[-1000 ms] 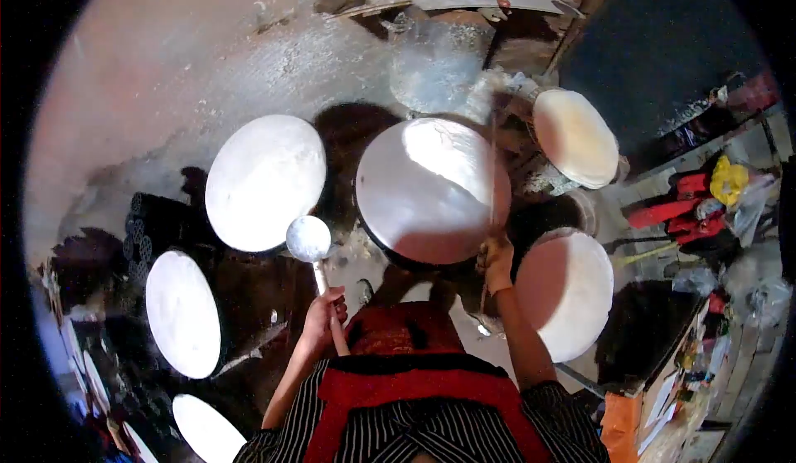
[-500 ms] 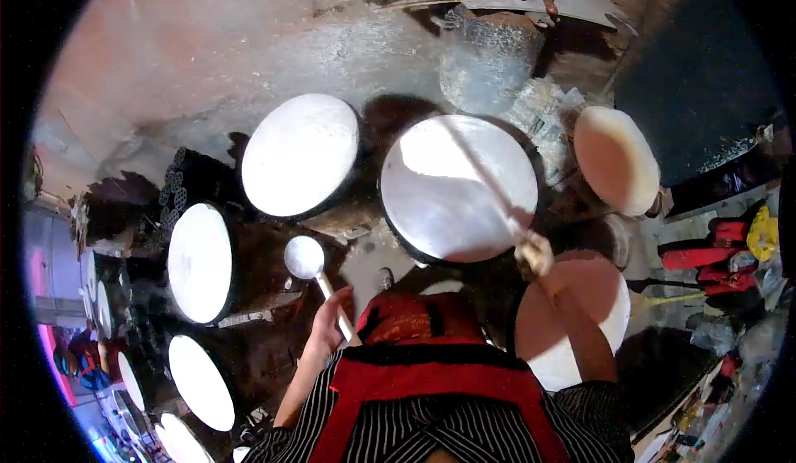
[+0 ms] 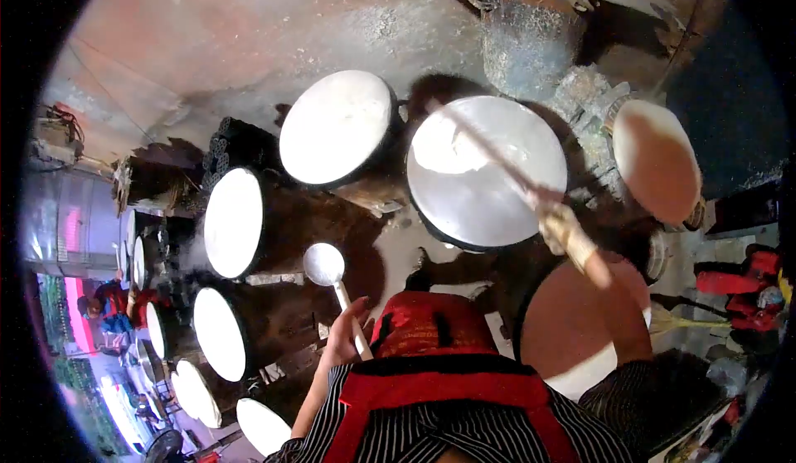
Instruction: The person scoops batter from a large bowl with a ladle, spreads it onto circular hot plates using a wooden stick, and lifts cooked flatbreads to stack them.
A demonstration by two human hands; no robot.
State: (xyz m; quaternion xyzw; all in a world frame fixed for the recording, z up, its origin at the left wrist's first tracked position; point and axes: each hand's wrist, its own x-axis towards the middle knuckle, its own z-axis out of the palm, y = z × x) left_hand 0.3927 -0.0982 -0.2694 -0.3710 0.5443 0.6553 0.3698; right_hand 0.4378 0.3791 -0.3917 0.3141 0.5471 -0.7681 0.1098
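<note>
My left hand [image 3: 343, 339] is wrapped round the pale handle of a ladle [image 3: 324, 264], whose round bowl points away from me, left of the red apron [image 3: 431, 330]. In my right hand [image 3: 565, 231], which wears a light glove, is a long stick [image 3: 491, 153]. It slants up and left over a large round metal griddle [image 3: 477, 206], bright on its left side and shaded elsewhere. Motion blurs the stick, and I cannot tell whether its far end touches the surface. Below my right forearm lies another round griddle [image 3: 572, 314], mostly in shadow.
Several more round white-topped griddles stand around, including one at upper left [image 3: 336, 127] and one at right [image 3: 655, 160]. Perforated black briquettes [image 3: 228, 152] are stacked by the wall. A battered metal drum [image 3: 531, 44] stands behind. Red cloths [image 3: 738, 285] lie at right. People show far left.
The view has shifted, so most things sit further right. My right hand and the stick have moved over the griddle, the hand now turned differently. The left hand still holds the ladle.
</note>
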